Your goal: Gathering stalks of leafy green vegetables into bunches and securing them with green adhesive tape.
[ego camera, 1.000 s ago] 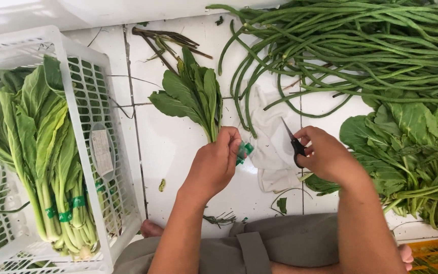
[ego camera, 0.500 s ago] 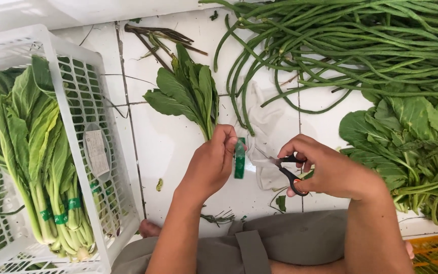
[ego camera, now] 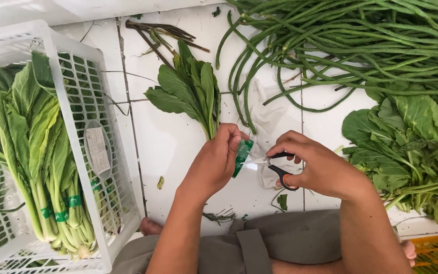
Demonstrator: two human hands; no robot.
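While the left hand keeps a closed grip around the stems of a small bunch of broad-leaved greens lying on the white tiled floor, a strip of green tape hangs from its fingers just beside the blades. Right hand has its fingers pressed through the black-handled scissors, blades meeting the tape. Bundled greens stand in a white plastic crate at left; long green beans and loose leafy greens lie at right.
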